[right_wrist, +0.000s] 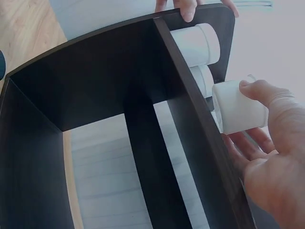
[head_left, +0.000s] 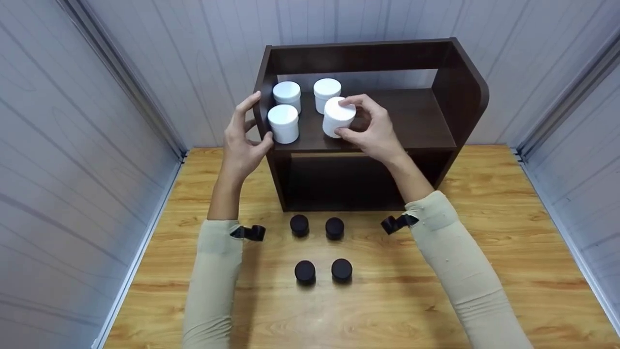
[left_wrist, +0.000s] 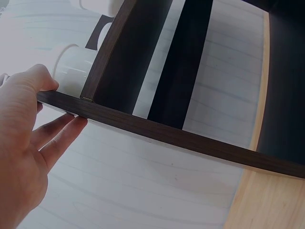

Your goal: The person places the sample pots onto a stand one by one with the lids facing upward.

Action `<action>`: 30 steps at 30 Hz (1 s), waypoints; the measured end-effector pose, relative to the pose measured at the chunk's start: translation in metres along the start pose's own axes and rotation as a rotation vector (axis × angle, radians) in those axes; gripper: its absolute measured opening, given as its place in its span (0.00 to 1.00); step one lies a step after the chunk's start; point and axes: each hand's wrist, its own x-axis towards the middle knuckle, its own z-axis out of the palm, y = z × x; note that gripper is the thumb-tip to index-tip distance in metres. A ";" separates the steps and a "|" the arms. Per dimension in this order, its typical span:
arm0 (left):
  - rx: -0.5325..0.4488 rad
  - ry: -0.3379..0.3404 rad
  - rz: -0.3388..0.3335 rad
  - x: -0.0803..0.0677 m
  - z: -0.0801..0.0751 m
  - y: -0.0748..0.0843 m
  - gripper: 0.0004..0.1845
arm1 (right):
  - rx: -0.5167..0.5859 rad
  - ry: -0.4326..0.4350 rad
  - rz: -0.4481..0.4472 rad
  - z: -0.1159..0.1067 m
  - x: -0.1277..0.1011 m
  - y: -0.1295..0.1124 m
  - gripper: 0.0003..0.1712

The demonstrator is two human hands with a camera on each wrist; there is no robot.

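A dark brown two-tier shelf (head_left: 402,116) stands on the wooden surface. My left hand (head_left: 242,148) grips its left side panel (left_wrist: 143,126), thumb on the inner side and fingers on the outer side. In my right hand (head_left: 378,131) is a white lidded jar (head_left: 334,125), pinched between thumb and fingers over the upper tier; in the right wrist view this jar (right_wrist: 240,107) overlaps the tier's front edge. On the upper tier, one white jar (head_left: 284,131) stands at the front left, another (head_left: 287,97) behind it, and a third (head_left: 325,97) behind the held one.
Several small black round-topped containers (head_left: 305,271) stand in two rows on the wooden surface (head_left: 271,310) in front of the shelf. Pale panelled walls (head_left: 87,145) enclose the area at the back and both sides. The shelf's lower compartment (head_left: 344,182) faces forward.
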 end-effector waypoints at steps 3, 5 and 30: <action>0.007 0.001 0.003 0.000 -0.001 0.000 0.38 | -0.007 -0.014 0.016 0.003 0.001 0.002 0.30; 0.012 0.000 0.006 -0.001 -0.001 0.000 0.38 | -0.008 -0.023 0.023 0.005 0.002 0.003 0.30; 0.022 0.003 -0.006 -0.001 -0.001 -0.001 0.38 | -0.126 -0.101 0.093 0.012 0.002 0.004 0.33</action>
